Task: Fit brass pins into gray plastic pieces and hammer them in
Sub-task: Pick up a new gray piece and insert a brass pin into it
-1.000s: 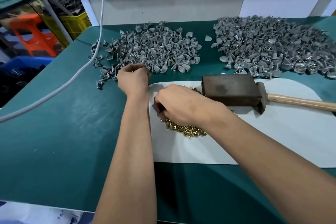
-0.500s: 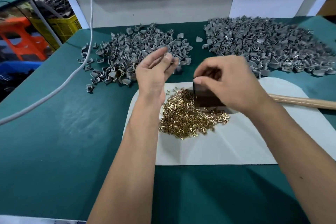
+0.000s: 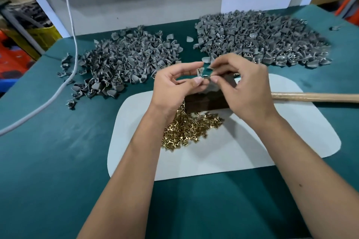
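Both hands have risen off the white mat and drawn together since half a second ago, when the left hand was flat-fingered near the left heap and the right hand was lifting away from the pins. From the head camera, the only view, the left hand (image 3: 174,85) pinches a gray plastic piece (image 3: 200,72) between thumb and forefinger, held in the air above the hammer head (image 3: 206,101); the right hand (image 3: 246,87) has its thumb and forefinger closed to a pinch right against that piece, apparently on a brass pin, though the pin itself is too small to make out. Below the wrists the loose heap of brass pins (image 3: 186,128) lies on the white mat (image 3: 252,141), touching the hammer head, whose wooden handle (image 3: 314,97) runs off to the right, untouched. On the green table cover (image 3: 58,161) sit two heaps of gray parts: the left heap (image 3: 120,64) looks like plain pieces, and the right heap (image 3: 262,39) shows glints of metal, so it is probably the finished stock. By that reading a good share is done, yet the left heap and the pins are both large, so much remains. For this piece, the pin is only being seated; the hammering is not yet done. A white cable (image 3: 71,25) trails across the far left corner.
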Tool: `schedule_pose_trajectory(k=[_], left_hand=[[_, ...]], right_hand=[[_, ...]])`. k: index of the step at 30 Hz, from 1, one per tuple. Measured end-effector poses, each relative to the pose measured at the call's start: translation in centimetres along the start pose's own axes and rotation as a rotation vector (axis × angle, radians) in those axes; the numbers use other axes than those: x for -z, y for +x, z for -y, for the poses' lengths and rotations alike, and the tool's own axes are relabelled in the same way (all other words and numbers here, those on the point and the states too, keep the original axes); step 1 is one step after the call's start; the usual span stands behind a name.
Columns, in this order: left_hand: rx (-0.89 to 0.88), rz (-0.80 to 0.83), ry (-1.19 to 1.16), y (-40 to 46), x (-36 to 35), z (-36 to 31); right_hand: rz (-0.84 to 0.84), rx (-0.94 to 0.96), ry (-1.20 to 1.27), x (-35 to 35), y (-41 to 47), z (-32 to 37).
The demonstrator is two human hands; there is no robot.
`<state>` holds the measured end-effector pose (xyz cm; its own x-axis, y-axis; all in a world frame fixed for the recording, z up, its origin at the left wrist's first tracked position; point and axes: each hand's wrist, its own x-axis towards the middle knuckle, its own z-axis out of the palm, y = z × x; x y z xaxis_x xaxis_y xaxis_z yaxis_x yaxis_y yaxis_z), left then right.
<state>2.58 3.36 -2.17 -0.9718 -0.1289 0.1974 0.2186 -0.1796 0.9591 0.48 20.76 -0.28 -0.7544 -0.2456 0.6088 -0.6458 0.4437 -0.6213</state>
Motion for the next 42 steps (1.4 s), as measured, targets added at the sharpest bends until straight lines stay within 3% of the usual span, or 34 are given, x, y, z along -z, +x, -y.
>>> schedule_pose_trajectory(k=[14, 27, 42], left_hand=[[0.009, 0.087, -0.011, -0.2, -0.1, -0.1], [0.01, 0.013, 0.024, -0.2, -0.3, 0.1], [0.03, 0.088, -0.048, -0.5, 0.0, 0.2]], right_hand=[[-0.037, 0.057, 0.028, -0.5, -0.1, -0.4], [-0.05, 0.068, -0.027, -1.4, -0.4, 0.2], [-0.089, 0.112, -0.049, -0.9, -0.9, -0.6]])
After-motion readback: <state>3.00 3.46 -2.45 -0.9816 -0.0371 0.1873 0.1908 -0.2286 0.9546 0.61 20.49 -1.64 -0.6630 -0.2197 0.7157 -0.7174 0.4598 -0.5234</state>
